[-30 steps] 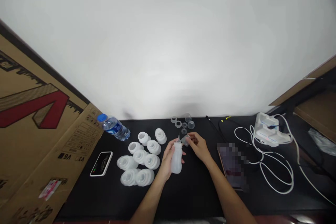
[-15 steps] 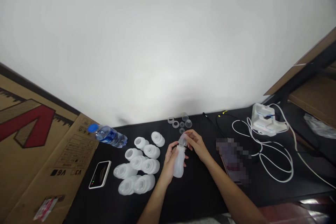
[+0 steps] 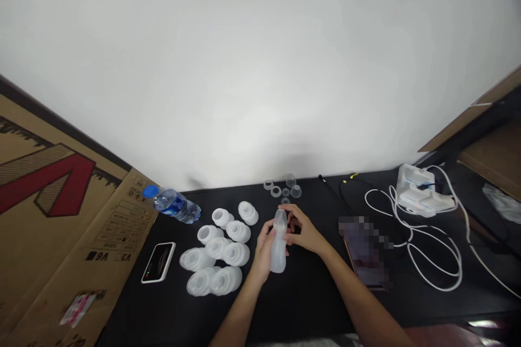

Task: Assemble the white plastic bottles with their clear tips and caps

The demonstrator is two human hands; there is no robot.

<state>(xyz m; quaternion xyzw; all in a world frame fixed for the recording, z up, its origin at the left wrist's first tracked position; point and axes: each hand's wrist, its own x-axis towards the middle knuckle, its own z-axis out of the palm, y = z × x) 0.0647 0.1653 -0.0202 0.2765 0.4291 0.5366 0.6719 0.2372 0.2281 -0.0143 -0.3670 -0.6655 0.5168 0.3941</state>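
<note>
A translucent white baby bottle (image 3: 278,252) is held nearly upright above the black table, its clear domed cap (image 3: 280,218) sitting over the top. My left hand (image 3: 264,252) is wrapped round the body from the left. From the right, my right hand (image 3: 304,232) grips the bottle, index finger on the tip of the cap and thumb against the side. Behind the hands lie several small clear rings and domes, among them a ring (image 3: 275,191) and a dome (image 3: 296,191). Several more bottles (image 3: 236,254) stand in a group left of my left hand.
A water bottle (image 3: 175,205) lies at the back left, near a white-edged device (image 3: 158,263) and a cardboard box (image 3: 81,238). To the right are a blurred phone-like slab (image 3: 363,255), looped white cables (image 3: 437,227) and a white charging dock (image 3: 423,190). A white wall (image 3: 260,65) rises behind.
My right hand has shifted from the cap's top to span cap and bottle side, its thumb now lower. The cap sits straighter on the bottle. The whole view has shifted slightly.
</note>
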